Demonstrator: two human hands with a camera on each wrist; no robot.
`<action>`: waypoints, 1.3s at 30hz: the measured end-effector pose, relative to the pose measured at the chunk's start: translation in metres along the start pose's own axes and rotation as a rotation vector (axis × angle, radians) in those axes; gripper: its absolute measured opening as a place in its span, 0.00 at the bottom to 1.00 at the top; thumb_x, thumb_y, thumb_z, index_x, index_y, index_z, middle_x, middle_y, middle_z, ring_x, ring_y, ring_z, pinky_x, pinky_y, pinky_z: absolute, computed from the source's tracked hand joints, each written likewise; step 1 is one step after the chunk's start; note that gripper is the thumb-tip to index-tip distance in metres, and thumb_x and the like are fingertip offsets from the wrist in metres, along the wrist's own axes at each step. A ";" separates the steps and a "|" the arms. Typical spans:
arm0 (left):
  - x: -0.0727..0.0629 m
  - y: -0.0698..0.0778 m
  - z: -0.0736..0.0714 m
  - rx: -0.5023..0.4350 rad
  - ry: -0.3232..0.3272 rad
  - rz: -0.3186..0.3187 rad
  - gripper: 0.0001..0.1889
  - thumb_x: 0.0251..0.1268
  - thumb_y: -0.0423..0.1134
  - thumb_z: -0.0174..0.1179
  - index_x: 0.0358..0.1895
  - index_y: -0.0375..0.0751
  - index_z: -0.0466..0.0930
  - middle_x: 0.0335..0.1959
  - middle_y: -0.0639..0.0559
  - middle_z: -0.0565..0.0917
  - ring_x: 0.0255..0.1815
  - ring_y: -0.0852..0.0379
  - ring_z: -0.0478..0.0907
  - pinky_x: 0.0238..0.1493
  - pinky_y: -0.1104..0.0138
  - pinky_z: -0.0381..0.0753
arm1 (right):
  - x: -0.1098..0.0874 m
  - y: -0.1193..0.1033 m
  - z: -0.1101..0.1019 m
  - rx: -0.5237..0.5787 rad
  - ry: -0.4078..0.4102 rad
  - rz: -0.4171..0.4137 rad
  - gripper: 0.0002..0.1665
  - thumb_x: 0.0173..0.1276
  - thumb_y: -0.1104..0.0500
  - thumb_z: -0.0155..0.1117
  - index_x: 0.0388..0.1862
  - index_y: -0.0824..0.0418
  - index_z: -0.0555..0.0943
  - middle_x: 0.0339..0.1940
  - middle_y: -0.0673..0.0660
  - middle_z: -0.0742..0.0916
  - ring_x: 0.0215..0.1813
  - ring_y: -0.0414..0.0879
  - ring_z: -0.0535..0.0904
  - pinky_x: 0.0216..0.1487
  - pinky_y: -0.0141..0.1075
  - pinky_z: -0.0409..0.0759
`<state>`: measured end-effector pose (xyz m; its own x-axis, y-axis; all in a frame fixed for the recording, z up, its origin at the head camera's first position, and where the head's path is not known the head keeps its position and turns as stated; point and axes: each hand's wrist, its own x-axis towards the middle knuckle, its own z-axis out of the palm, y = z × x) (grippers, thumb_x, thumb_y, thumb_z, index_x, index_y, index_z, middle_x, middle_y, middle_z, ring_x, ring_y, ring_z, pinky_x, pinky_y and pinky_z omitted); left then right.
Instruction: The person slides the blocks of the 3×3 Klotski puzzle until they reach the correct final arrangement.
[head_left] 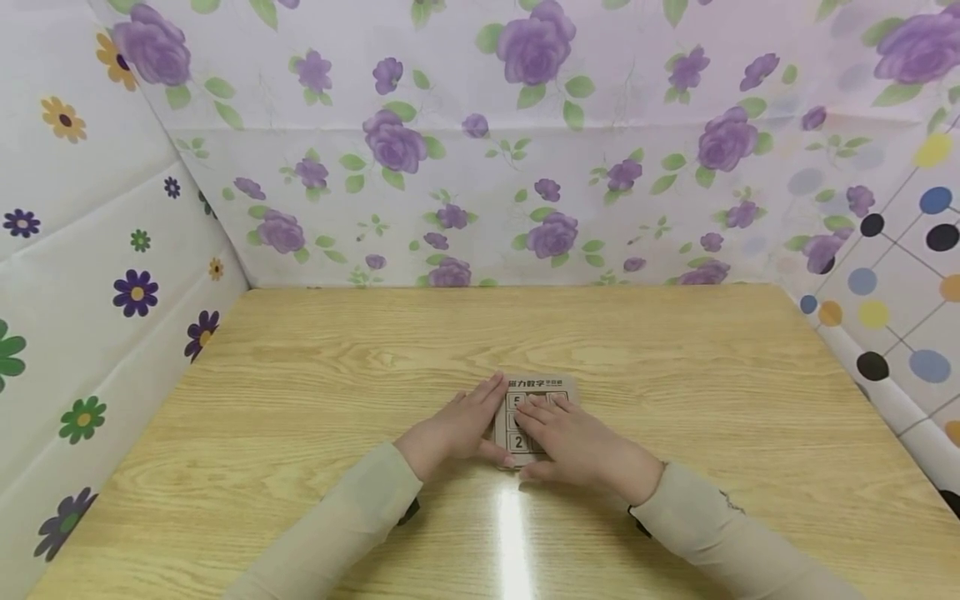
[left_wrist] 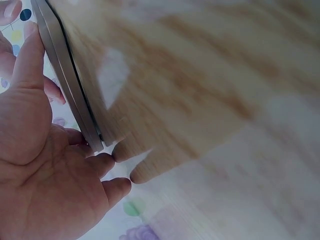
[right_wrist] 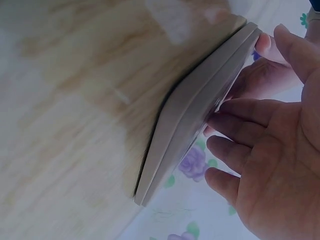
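Observation:
A flat beige number slide puzzle (head_left: pixel 542 382) lies on the wooden table, with Chinese lettering across its far end and square number tiles below. A 5 and a 2 show in its left column; my right hand hides most other tiles. My left hand (head_left: pixel 456 429) holds the puzzle along its left side, thumb at the near corner and fingers toward the far corner. Over the tiles reaches my right hand (head_left: pixel 576 443), its extended fingertips touching the puzzle's face, thumb off the near edge. From the right wrist view, the puzzle's thick side (right_wrist: pixel 172 125) shows below those fingers.
The wooden table (head_left: pixel 300 358) spreads around the puzzle on all sides. A cloth with purple roses (head_left: pixel 551 233) hangs behind it. A flowered sheet (head_left: pixel 82 292) stands at the left, and a dotted sheet (head_left: pixel 900 275) at the right.

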<state>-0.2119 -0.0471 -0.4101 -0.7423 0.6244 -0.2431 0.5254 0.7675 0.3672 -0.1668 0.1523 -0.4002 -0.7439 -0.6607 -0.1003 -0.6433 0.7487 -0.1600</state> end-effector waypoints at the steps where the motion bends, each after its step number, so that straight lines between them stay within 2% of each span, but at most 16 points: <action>1: 0.000 0.000 0.000 -0.001 0.001 0.000 0.60 0.49 0.62 0.66 0.76 0.35 0.40 0.78 0.44 0.40 0.78 0.45 0.41 0.75 0.46 0.49 | 0.000 0.000 0.000 0.000 0.000 -0.002 0.45 0.65 0.38 0.57 0.70 0.67 0.65 0.72 0.62 0.68 0.75 0.57 0.59 0.75 0.54 0.53; 22: 0.000 0.000 0.001 -0.004 -0.013 -0.027 0.60 0.47 0.64 0.65 0.76 0.37 0.39 0.78 0.45 0.38 0.78 0.46 0.40 0.75 0.48 0.47 | -0.010 0.011 -0.001 0.048 -0.016 0.029 0.45 0.65 0.39 0.59 0.70 0.67 0.64 0.72 0.62 0.68 0.74 0.58 0.59 0.75 0.55 0.52; 29: -0.003 0.001 -0.002 0.005 -0.001 -0.021 0.59 0.47 0.63 0.65 0.76 0.36 0.42 0.78 0.45 0.40 0.78 0.44 0.42 0.75 0.47 0.49 | -0.016 0.015 -0.001 0.077 0.006 0.044 0.44 0.65 0.40 0.59 0.70 0.67 0.64 0.71 0.63 0.69 0.74 0.60 0.59 0.74 0.56 0.53; 39: -0.003 0.000 0.000 -0.006 -0.001 -0.015 0.60 0.48 0.63 0.65 0.76 0.37 0.41 0.78 0.45 0.39 0.78 0.45 0.41 0.75 0.48 0.48 | -0.023 0.018 0.002 0.093 0.013 0.055 0.44 0.65 0.39 0.58 0.71 0.66 0.63 0.73 0.61 0.67 0.75 0.59 0.57 0.74 0.57 0.52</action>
<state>-0.2095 -0.0488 -0.4092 -0.7496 0.6128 -0.2499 0.5115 0.7761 0.3689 -0.1610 0.1809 -0.4025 -0.7805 -0.6173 -0.0989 -0.5821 0.7752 -0.2455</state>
